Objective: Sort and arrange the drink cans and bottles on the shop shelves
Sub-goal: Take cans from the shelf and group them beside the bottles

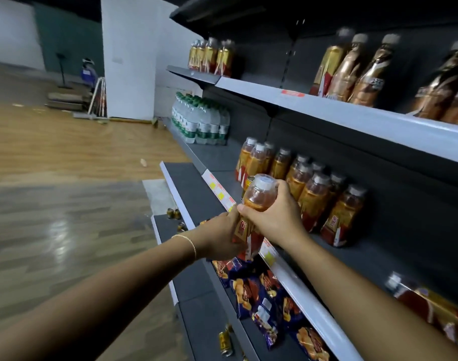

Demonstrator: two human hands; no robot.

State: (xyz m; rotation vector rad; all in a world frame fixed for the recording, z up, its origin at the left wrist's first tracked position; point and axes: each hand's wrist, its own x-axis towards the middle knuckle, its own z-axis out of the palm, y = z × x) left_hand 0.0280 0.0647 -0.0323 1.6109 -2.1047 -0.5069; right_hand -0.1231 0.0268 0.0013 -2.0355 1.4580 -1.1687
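Note:
Both my hands hold one orange tea bottle [259, 196] with a white cap, in front of the middle shelf's edge [295, 277]. My right hand [274, 217] grips its upper body just under the neck. My left hand [220, 235] grips the labelled lower part from the left. Behind it, on the middle shelf, stands a group of several matching tea bottles [314, 194]. More tea bottles [212, 57] and brown bottles [353, 71] stand on the upper shelf. A pack of water bottles [201, 121] sits further along the middle shelf.
Blue snack bags [261, 293] lie on the shelf below. Gold cans [225, 342] lie on the lower shelf and further off, more cans [174, 213]. Another bottle [436, 308] lies at the right on the middle shelf. Wooden floor [66, 204] spreads to the left, with a white pillar [128, 61] behind.

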